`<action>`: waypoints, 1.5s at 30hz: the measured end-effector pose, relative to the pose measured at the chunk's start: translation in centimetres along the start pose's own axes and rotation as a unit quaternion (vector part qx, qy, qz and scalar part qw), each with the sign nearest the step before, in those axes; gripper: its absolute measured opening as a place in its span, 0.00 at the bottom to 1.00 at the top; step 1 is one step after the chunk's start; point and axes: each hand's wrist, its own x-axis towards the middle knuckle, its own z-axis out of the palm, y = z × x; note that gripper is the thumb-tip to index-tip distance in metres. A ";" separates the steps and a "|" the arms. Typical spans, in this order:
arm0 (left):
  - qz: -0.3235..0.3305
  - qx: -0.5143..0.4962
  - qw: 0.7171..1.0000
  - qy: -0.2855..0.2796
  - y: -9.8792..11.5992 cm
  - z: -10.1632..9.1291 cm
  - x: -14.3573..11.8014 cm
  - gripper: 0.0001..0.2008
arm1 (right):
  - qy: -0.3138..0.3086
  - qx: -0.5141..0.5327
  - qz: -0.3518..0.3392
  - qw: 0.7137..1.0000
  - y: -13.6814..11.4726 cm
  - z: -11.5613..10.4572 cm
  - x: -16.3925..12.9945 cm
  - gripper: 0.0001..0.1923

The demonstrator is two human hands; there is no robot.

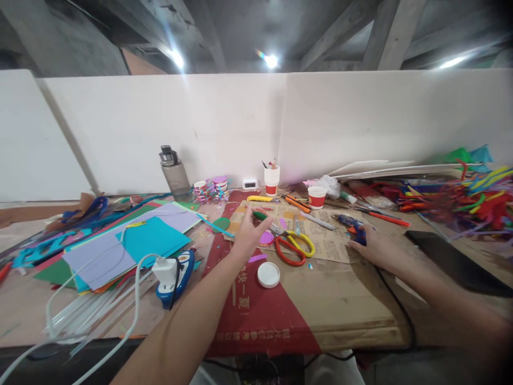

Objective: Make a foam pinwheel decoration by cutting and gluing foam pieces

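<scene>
My left hand (247, 233) reaches out over the cardboard (344, 299), fingers spread and holding nothing. Its fingertips are close to a green pen (260, 215) and a pink paper disc (266, 238). Just right of it lie red-handled scissors (289, 255) and yellow-handled scissors (303, 243). A white lid (268, 275) sits nearer to me. My right hand (374, 250) rests on the cardboard with its fingers closed around the handle of a blue glue gun (351, 223), whose nozzle points left.
Coloured paper sheets (132, 246) and a small blue-white iron (176, 274) with a white cable lie on the left. A water bottle (175, 174), two paper cups (317, 197), pipe cleaners (473, 200) and a black flat device (452, 261) stand further off. A white wall closes the back.
</scene>
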 end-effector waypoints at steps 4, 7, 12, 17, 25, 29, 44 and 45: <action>-0.001 0.063 0.998 0.001 0.7 0.1 -0.2 0.14 | -0.006 -0.038 0.013 0.999 -0.5 -0.6 1.1 0.21; 0.002 0.095 0.995 -0.017 1.1 0.1 -0.4 0.16 | 0.013 -0.050 0.040 0.998 -1.4 -1.1 1.8 0.14; -0.025 0.074 0.995 -0.058 1.1 0.1 -0.4 0.25 | 0.005 0.051 0.109 0.993 -1.2 -2.2 2.8 0.06; -0.042 0.020 0.999 -0.021 0.5 0.2 -0.1 0.25 | 0.050 0.399 0.282 0.871 0.0 -3.2 3.5 0.08; -0.034 0.026 0.999 -0.013 0.3 -0.2 0.2 0.22 | -0.033 0.597 0.320 0.735 -2.7 -5.6 4.7 0.06; -0.032 0.025 0.999 -0.003 0.4 -0.4 0.2 0.24 | -0.038 0.651 0.313 0.691 -4.4 -6.1 5.8 0.07; -0.027 0.014 0.999 0.029 -0.8 -0.6 0.7 0.27 | -0.017 0.735 0.106 0.670 -10.5 -5.3 5.7 0.14; -0.023 0.013 0.999 0.031 -0.8 -0.7 0.7 0.27 | -0.039 0.732 0.073 0.677 -11.5 -5.3 5.1 0.15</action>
